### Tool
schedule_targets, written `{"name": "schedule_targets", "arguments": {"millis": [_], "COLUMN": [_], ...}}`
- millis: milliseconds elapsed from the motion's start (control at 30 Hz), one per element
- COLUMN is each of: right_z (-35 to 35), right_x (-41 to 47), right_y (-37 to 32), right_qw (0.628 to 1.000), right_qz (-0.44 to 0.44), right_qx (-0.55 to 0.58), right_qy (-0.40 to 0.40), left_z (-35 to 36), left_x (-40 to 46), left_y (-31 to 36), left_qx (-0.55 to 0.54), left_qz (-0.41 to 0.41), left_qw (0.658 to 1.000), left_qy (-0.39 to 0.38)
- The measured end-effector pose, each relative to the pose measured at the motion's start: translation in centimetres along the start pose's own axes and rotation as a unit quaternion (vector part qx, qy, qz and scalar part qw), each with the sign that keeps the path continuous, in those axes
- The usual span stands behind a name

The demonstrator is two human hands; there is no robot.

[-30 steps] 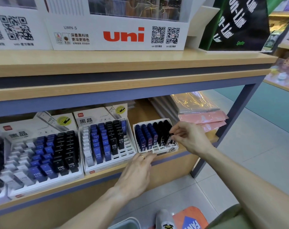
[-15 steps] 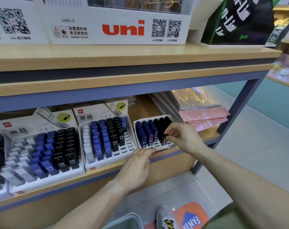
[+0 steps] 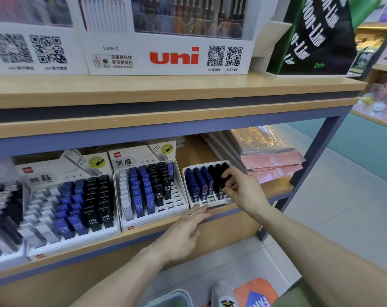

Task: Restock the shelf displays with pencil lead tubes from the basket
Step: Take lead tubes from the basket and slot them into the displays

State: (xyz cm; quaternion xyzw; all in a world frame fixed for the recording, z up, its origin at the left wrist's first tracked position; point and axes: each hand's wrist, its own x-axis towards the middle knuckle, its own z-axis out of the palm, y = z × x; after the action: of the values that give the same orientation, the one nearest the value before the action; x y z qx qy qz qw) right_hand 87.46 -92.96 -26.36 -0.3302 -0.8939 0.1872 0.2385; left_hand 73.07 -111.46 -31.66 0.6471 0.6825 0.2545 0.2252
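A small white display tray (image 3: 207, 203) on the lower shelf holds rows of blue and black pencil lead tubes (image 3: 200, 185). My right hand (image 3: 243, 189) reaches into its right side and pinches a black tube (image 3: 223, 176) in the rightmost row. My left hand (image 3: 185, 231) lies with straight fingers against the tray's front edge. Two larger displays (image 3: 150, 189) (image 3: 77, 207) of blue, black and white HB 0.5 tubes stand to the left. The rim of a grey basket (image 3: 172, 295) shows at the bottom edge.
Pink plastic packets (image 3: 272, 162) are stacked on the shelf right of the small tray. The upper shelf (image 3: 166, 89) carries white uni pen boxes (image 3: 172, 56) and a black sign. A shelf post (image 3: 312, 160) stands at the right; my shoe (image 3: 223, 295) is on the tiled floor.
The view has drifted slightly. My right hand has shifted deeper along the rightmost row of the small tray, fingers curling on a black tube. My left hand stays at the tray's front.
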Motion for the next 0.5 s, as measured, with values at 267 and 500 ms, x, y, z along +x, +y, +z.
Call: {"name": "schedule_targets", "arguments": {"millis": [267,500], "right_z": [1.3,2.3], "right_x": [-1.9,-1.5], "right_y": [0.7,1.5], "right_qw": [0.974,0.97], "right_qz": [0.146,0.163], "right_qx": [-0.172,-0.14], "right_qy": [-0.038,-0.117], "left_z": [0.2,0.3], "left_x": [-1.0,-1.0], "left_y": [0.5,0.3], "left_qx": [0.053,0.095], "left_qz": [-0.021,-0.023], "left_qw": [0.997,0.994], "left_qy": [0.052,0.054]}}
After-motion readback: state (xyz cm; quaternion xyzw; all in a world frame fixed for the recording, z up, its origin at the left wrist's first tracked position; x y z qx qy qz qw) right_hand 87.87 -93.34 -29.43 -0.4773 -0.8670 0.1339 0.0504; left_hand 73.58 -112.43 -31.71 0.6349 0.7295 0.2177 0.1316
